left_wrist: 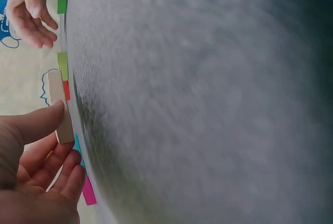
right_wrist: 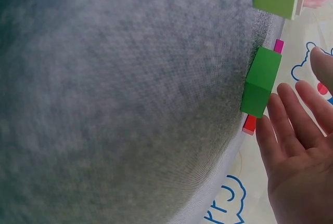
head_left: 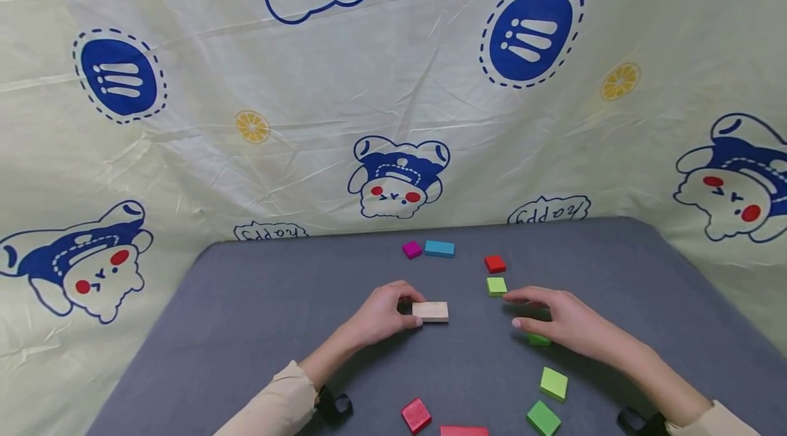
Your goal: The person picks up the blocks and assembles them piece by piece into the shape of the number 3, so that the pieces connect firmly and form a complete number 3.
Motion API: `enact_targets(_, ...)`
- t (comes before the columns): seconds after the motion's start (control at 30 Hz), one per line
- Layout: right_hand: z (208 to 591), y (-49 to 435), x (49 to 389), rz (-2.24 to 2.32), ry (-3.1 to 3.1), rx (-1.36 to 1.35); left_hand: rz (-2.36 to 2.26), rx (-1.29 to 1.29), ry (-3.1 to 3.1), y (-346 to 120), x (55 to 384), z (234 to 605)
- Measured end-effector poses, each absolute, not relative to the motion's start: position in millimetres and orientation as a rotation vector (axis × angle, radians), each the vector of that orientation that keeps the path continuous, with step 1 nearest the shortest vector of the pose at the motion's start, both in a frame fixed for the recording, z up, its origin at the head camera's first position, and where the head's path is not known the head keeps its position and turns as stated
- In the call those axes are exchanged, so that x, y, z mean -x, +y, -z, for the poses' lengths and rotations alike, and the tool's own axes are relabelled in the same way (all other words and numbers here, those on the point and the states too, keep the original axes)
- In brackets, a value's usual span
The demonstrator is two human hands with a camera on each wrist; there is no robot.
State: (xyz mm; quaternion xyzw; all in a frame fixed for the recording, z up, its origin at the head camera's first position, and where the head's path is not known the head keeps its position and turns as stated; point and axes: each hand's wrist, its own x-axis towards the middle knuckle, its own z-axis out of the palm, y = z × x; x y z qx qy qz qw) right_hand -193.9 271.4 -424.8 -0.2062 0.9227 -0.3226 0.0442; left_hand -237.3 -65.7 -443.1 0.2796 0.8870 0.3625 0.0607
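A plain wooden block (head_left: 432, 311) is pinched between the thumb and fingers of my left hand (head_left: 389, 311), over the middle of the table. In the left wrist view the same wooden block (left_wrist: 61, 107) stands on its narrow side in the picture, thumb on one face. My right hand (head_left: 562, 320) hovers to the right with thumb and fingers apart, holding nothing. Its fingertips are near a light green block (head_left: 496, 287), and below it a green block (head_left: 539, 339) is partly hidden. The right wrist view shows the right hand (right_wrist: 299, 146) with extended fingers beside the green block (right_wrist: 261, 82).
At the back lie a magenta block (head_left: 412, 249), a blue block (head_left: 439, 249) and a red block (head_left: 494, 264). Nearer are a light green block (head_left: 554, 383), a green block (head_left: 544, 418), a red block (head_left: 416, 415) and a red block (head_left: 464, 431) cut by the frame edge.
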Motion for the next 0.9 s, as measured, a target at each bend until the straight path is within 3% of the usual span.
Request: enact_targets(0.9, 423, 280, 190, 0.941, 2.804, 0.653, -1.043, -0.852, 2.730, -93, 233, 448)
